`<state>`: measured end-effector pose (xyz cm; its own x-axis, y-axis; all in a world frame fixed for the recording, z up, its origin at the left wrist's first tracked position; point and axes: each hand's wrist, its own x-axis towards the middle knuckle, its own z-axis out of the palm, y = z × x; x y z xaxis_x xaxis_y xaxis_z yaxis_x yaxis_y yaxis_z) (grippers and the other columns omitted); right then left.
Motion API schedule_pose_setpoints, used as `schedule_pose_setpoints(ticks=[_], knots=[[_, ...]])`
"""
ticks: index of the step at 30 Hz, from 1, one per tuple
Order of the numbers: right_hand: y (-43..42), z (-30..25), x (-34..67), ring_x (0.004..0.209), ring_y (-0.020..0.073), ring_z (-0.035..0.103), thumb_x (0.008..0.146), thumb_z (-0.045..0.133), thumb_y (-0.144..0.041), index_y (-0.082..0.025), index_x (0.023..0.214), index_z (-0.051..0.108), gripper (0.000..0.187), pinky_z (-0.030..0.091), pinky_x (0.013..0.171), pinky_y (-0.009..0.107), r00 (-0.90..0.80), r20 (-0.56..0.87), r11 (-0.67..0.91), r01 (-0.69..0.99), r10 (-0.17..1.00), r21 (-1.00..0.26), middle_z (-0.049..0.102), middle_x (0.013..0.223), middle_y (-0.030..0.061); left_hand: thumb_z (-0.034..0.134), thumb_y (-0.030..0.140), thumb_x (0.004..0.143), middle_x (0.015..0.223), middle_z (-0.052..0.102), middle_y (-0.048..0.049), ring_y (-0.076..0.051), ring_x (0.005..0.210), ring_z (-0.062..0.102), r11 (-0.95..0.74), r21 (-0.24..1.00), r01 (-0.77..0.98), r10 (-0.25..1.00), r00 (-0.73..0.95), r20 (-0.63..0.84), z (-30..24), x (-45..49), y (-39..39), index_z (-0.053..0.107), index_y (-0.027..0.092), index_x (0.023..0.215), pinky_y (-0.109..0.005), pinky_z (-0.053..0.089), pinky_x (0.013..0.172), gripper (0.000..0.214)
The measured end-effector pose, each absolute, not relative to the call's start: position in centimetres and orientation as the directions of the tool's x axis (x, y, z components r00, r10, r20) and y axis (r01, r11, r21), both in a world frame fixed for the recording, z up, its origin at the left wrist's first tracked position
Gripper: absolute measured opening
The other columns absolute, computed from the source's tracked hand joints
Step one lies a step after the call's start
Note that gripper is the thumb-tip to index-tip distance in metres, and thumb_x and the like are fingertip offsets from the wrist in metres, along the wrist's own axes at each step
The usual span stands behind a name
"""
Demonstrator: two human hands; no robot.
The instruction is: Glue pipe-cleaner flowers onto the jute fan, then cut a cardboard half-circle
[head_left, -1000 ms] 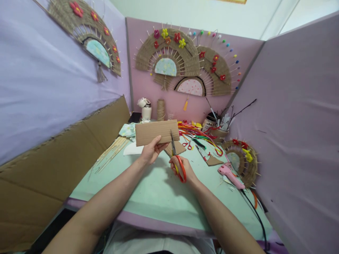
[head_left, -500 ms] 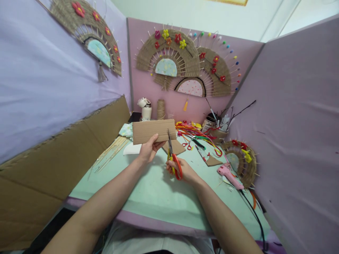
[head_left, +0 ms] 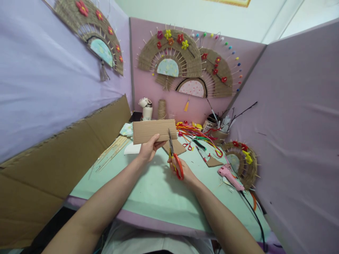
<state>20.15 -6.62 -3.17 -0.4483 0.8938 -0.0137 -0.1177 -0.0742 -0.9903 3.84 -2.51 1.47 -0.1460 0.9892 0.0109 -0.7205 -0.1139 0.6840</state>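
Held up over the table, a rectangular piece of cardboard (head_left: pixel 148 131) is pinched at its lower edge by my left hand (head_left: pixel 150 148), thumb in front and fingers behind. My right hand (head_left: pixel 182 169) is closed round the orange and yellow handles of a pair of scissors (head_left: pixel 171 148). Their blades point up and lie across the right end of the cardboard, close to its edge. Whether both blades are around the board I cannot tell. Behind and below, another cardboard piece (head_left: pixel 178 147) rests on the table.
Thin wooden sticks (head_left: pixel 112 153) lie at the left. Coloured pipe cleaners (head_left: pixel 196 131), small red scissors (head_left: pixel 187 146), green-handled pliers (head_left: pixel 199 144) and a pink glue gun (head_left: pixel 230 177) with a black cord lie at the right. A twine spool (head_left: pixel 161 109) stands behind; woven fans (head_left: pixel 169 53) hang above.
The scissors' handles look closer together than before. The cardboard and both hands stay almost in place, and the whole view has shifted slightly.
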Motion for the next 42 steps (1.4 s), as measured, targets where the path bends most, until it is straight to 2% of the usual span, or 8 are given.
schedule_pose_setpoints(ticks=[4, 9, 14, 18, 23, 25, 35, 42], knots=[[-6.9, -2.9, 19.9, 0.045, 0.0053, 0.024, 0.068, 0.060, -0.072, -0.019, 0.085, 0.051, 0.057, 0.021, 0.043, 0.019, -0.448, -0.066, -0.142, -0.138, 0.892, -0.980, 0.030, 0.057, -0.0094, 0.074, 0.016, 0.068, 0.084, 0.072, -0.0024, -0.018, 0.079, 0.069, -0.129, 0.688, -0.714, 0.988, -0.150, 0.029, 1.6, 3.7, -2.6, 0.062, 0.014, 0.094, -0.044, 0.055, 0.090, 0.029], [-7.1, -2.3, 20.0, 0.045, 0.0050, 0.023, 0.068, 0.059, -0.073, -0.020, 0.086, 0.051, 0.057, 0.020, 0.043, 0.018, -0.448, -0.091, -0.160, -0.121, 0.890, -0.980, 0.032, 0.058, -0.0089, 0.075, 0.016, 0.068, 0.081, 0.072, -0.0023, -0.019, 0.080, 0.070, -0.118, 0.713, -0.691, 0.991, -0.130, 0.037, 1.7, 3.7, -2.9, 0.063, 0.015, 0.097, -0.043, 0.055, 0.090, 0.032], [-7.0, -2.6, 20.0, 0.045, 0.0050, 0.024, 0.065, 0.054, -0.080, -0.020, 0.085, 0.049, 0.063, 0.021, 0.043, 0.019, -0.429, -0.069, -0.150, -0.159, 0.901, -0.976, 0.033, 0.060, -0.0085, 0.076, 0.016, 0.068, 0.086, 0.072, -0.0022, -0.019, 0.080, 0.069, -0.107, 0.738, -0.667, 0.994, -0.083, 0.069, 1.3, 4.2, -3.3, 0.061, 0.018, 0.111, -0.045, 0.057, 0.086, 0.045], [-7.0, -2.6, 20.0, 0.042, 0.0062, 0.028, 0.064, 0.048, -0.084, -0.021, 0.082, 0.048, 0.066, 0.024, 0.042, 0.021, -0.397, -0.024, -0.061, -0.080, 0.917, -0.995, 0.035, 0.056, -0.0082, 0.076, 0.017, 0.068, 0.088, 0.073, -0.0036, -0.021, 0.081, 0.070, -0.078, 0.747, -0.660, 0.997, -0.049, 0.060, 0.9, 4.5, -3.3, 0.059, 0.018, 0.115, -0.046, 0.057, 0.085, 0.049], [-7.1, -2.7, 20.5, 0.041, 0.0118, 0.045, 0.082, 0.031, -0.076, -0.020, 0.074, 0.051, 0.060, 0.034, 0.048, 0.024, -0.349, 0.097, 0.169, 0.183, 0.932, -0.969, 0.048, 0.043, -0.0028, 0.075, 0.016, 0.068, 0.085, 0.073, -0.0036, -0.021, 0.079, 0.070, -0.043, 0.760, -0.648, 0.999, -0.027, 0.034, 0.9, 4.6, -3.4, 0.060, 0.018, 0.116, -0.046, 0.057, 0.084, 0.051], [-7.1, -2.7, 20.6, 0.041, 0.0125, 0.048, 0.086, 0.028, -0.072, -0.020, 0.072, 0.052, 0.059, 0.037, 0.050, 0.025, -0.340, 0.116, 0.205, 0.240, 0.933, -0.949, 0.052, 0.041, -0.0015, 0.075, 0.015, 0.068, 0.083, 0.073, -0.0037, -0.021, 0.079, 0.070, -0.032, 0.763, -0.645, 0.999, -0.026, 0.020, 0.9, 4.7, -3.4, 0.060, 0.017, 0.115, -0.045, 0.058, 0.084, 0.050], [-7.5, -2.4, 20.6, 0.032, 0.0108, 0.043, 0.085, 0.029, -0.071, -0.020, 0.069, 0.050, 0.057, 0.035, 0.043, 0.023, -0.299, 0.072, 0.153, 0.257, 0.952, -0.954, 0.050, 0.036, -0.0025, 0.073, 0.016, 0.070, 0.084, 0.073, -0.0052, -0.021, 0.077, 0.070, -0.021, 0.766, -0.642, 1.000, -0.017, 0.013, 0.9, 4.6, -3.2, 0.062, 0.014, 0.108, -0.044, 0.058, 0.082, 0.040], [-7.8, -2.0, 20.2, 0.027, 0.0100, 0.037, 0.085, 0.037, -0.062, -0.022, 0.066, 0.044, 0.045, 0.025, 0.034, 0.021, -0.238, 0.015, 0.071, 0.227, 0.971, -0.971, 0.043, 0.032, -0.0061, 0.073, 0.015, 0.069, 0.083, 0.073, -0.0041, -0.019, 0.076, 0.070, -0.001, 0.743, -0.669, 1.000, -0.008, -0.005, 0.9, 4.5, -3.2, 0.063, 0.015, 0.099, -0.043, 0.057, 0.084, 0.031]])
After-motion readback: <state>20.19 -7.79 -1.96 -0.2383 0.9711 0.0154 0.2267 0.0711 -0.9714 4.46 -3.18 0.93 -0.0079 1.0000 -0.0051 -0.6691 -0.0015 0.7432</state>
